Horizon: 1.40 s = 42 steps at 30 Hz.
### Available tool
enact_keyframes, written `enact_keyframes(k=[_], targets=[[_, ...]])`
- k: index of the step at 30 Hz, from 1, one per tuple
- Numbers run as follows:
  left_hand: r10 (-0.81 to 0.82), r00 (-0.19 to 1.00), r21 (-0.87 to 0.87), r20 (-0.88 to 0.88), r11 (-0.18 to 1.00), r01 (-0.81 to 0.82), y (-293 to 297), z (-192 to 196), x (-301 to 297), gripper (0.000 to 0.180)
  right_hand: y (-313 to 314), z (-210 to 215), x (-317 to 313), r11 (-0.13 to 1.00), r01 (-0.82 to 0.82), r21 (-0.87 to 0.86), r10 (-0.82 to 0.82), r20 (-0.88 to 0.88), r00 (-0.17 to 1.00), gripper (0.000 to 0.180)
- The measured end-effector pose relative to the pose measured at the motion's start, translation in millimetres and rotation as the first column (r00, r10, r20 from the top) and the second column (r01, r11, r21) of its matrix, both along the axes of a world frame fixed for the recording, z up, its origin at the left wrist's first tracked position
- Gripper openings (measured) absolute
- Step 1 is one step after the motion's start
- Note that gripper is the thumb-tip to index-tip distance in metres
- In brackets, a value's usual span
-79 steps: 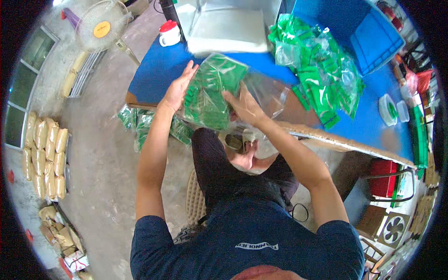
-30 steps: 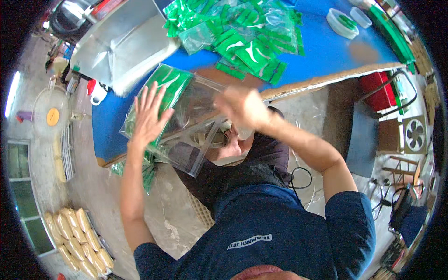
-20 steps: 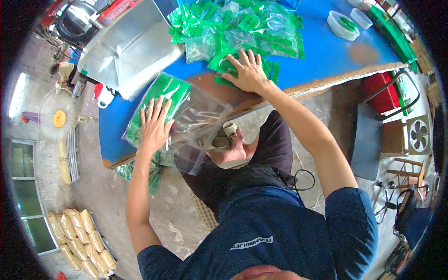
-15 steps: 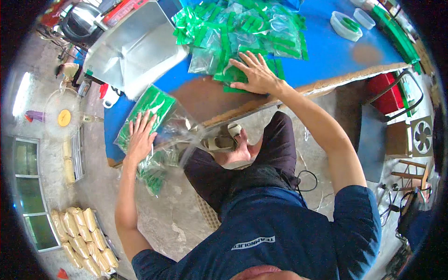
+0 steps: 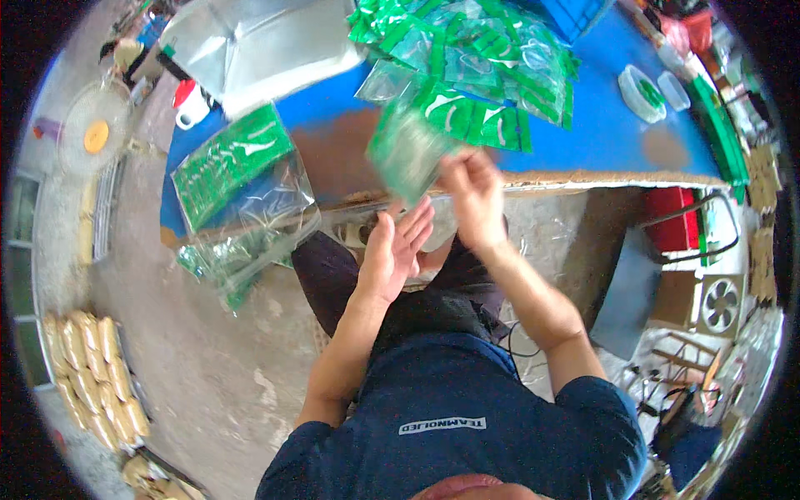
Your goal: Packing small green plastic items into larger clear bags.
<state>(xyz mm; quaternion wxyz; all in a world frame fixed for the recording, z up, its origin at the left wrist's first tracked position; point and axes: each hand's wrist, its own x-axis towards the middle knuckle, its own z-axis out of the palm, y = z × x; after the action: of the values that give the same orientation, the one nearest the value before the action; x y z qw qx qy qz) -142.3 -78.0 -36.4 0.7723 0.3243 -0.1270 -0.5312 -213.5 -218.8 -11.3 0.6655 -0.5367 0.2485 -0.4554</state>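
Observation:
My right hand pinches the edge of a small green-and-clear plastic bag, which is blurred by motion above the table's front edge. Just below it my left hand is held with fingers stretched out, holding nothing. Beyond them spreads a heap of similar green-printed clear packets, several of them lying close to the held one. On the left of the table lies a larger clear bag, filled at its far part with neatly stacked green packets, its loose clear end hanging over the front edge.
The blue table has a worn brown patch and a rough front edge. A metal tray stands at the back left, a white cup beside it. Plastic tubs sit at the right, near a blue crate.
My left hand has left the large bag and come to the middle. My right hand has lifted a small bag off the heap and drawn it nearer. The view has shifted slightly.

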Motion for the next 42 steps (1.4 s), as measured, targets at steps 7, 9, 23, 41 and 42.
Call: enact_keyframes(k=[7,9,23,41,42], targets=[[0.379,0.696,0.222,0.610,0.762,-0.609,12.8,-16.7,30.7,0.021,-48.2,15.7,97.1,0.683,-0.037,-0.730,-0.339,-0.361,0.869,0.031],[0.272,0.662,0.199,0.699,0.814,-0.545,19.7,-14.3,28.6,0.027,-79.1,-8.5,137.6,0.413,-0.188,-0.891,-0.597,-0.421,0.683,0.044],[0.316,0.835,0.259,0.451,0.849,-0.461,45.5,-25.1,44.4,0.036,-75.5,1.9,100.4,0.684,-0.254,-0.684,-0.221,-0.526,0.821,0.019],[0.087,0.995,0.151,-0.056,0.985,-0.077,35.3,-15.1,24.5,0.042,-152.4,113.2,108.2,0.108,-0.557,-0.824,-0.332,-0.558,0.761,0.022],[0.020,0.975,0.121,0.222,0.992,-0.048,36.6,-15.7,26.7,0.045,-133.3,106.9,97.3,0.034,-0.451,-0.892,-0.268,-0.443,0.855,0.020]])
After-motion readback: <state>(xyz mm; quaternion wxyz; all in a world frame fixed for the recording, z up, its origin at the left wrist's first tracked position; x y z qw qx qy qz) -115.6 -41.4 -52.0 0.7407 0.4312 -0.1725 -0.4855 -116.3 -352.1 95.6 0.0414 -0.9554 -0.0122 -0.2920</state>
